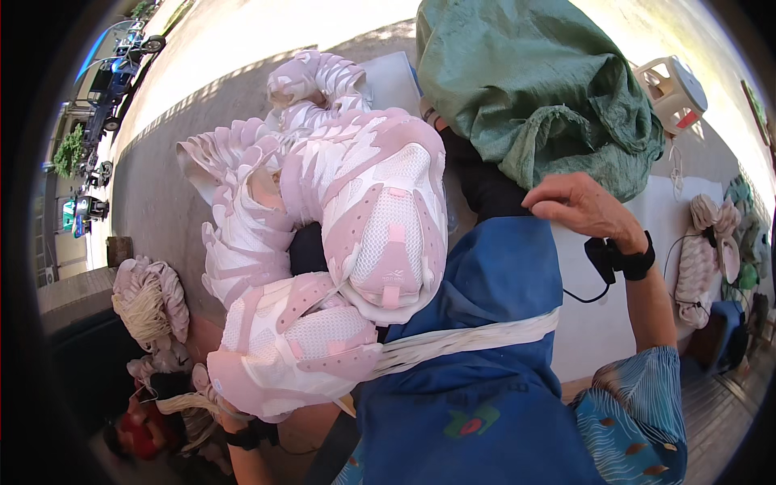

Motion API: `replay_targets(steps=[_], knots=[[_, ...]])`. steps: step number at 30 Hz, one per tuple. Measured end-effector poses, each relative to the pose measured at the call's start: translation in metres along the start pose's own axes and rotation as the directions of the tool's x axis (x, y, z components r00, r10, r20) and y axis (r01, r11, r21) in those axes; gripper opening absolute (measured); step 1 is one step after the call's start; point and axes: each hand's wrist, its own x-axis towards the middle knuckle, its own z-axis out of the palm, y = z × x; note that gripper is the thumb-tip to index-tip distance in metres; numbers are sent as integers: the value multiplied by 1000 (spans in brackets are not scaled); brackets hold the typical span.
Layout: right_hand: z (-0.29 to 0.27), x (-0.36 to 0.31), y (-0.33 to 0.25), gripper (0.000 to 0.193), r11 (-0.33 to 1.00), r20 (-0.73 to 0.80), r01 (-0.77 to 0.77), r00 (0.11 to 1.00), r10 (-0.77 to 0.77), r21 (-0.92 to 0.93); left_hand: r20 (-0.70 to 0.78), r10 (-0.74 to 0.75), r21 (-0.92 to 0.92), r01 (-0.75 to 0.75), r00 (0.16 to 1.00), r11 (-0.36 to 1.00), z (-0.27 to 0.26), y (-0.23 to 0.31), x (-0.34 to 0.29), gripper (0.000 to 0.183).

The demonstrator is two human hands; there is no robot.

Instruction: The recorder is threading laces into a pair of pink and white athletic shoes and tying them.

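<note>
A long, bent stack of nested pink-and-white mesh shoe uppers (388, 218) lies over my lap and curls away to the left. At its near end, one shoe upper (299, 347) is turned sideways. My left hand (233, 420) is under that end at the lower left, its fingers hidden by the uppers and pale strands. A flat bundle of white strands (469, 341) runs across my blue apron (501, 267). My right hand (578, 204) hovers beside the green sack (541, 89), fingers loosely bent and thumb apart, with nothing visible in it.
Another bundle of pale uppers and cords (149, 303) sits at the left. A white plastic stool (671, 93) stands at the far right. More rolled uppers (702, 259) lie on a white surface (598, 323). Vehicles (113, 73) are parked far left. A person in red (153, 428) is lower left.
</note>
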Motion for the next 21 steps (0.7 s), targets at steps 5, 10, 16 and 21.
replay_targets(steps=[5,10,16,21], knots=[[104,24,-58,30,978,441,135,877,-191,156,23,53,-136,-49,998,990,3,-3,-12,54],[129,28,-86,38,967,290,216,925,-247,136,153,49,-359,10,987,933,-1,35,-5,53],[167,43,-110,36,953,238,297,923,-304,64,123,280,-282,-236,952,930,-86,70,50,38],[219,51,-133,39,916,80,394,918,-389,-75,-60,644,287,-605,763,743,-168,56,102,43]])
